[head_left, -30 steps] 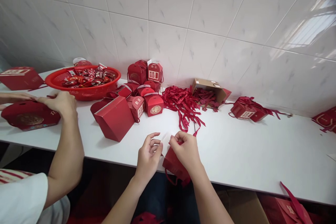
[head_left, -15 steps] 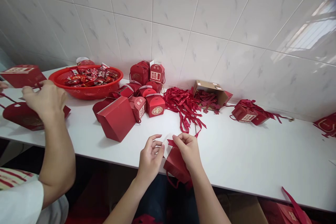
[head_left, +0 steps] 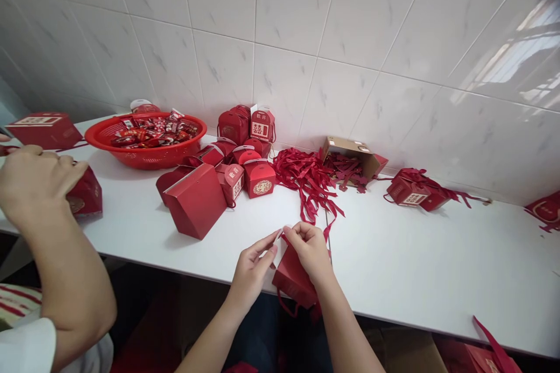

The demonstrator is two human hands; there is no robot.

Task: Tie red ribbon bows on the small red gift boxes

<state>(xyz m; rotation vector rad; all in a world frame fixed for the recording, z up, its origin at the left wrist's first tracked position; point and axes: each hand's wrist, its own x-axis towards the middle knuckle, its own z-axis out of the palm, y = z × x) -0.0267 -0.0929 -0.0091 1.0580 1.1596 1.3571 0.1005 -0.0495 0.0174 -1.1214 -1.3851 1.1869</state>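
A small red box (head_left: 296,280) with a cord handle sits at the table's front edge, between and below my hands. My left hand (head_left: 254,262) is closed, its thumb and fingers pinching the white-backed flap (head_left: 277,236) at the top of the box. Over the box's right side, my right hand (head_left: 308,247) is closed with thumb and forefinger on a red ribbon near the flap. Its lower fingers are curled and partly hidden. The ribbon trails from behind my right hand toward the ribbon pile (head_left: 301,172).
A red basket (head_left: 149,154) of wrapped sweets stands at the back left, beside several red boxes (head_left: 259,178). A larger red box (head_left: 196,201) is nearer. A cardboard box (head_left: 374,164) lies behind. Another person's arm (head_left: 65,280) reaches in at the left.
My left fingers have closed on the flap, which now shows edge-on. My right hand has barely moved. The other person's hand has shifted left with a red box uncovered beside it.
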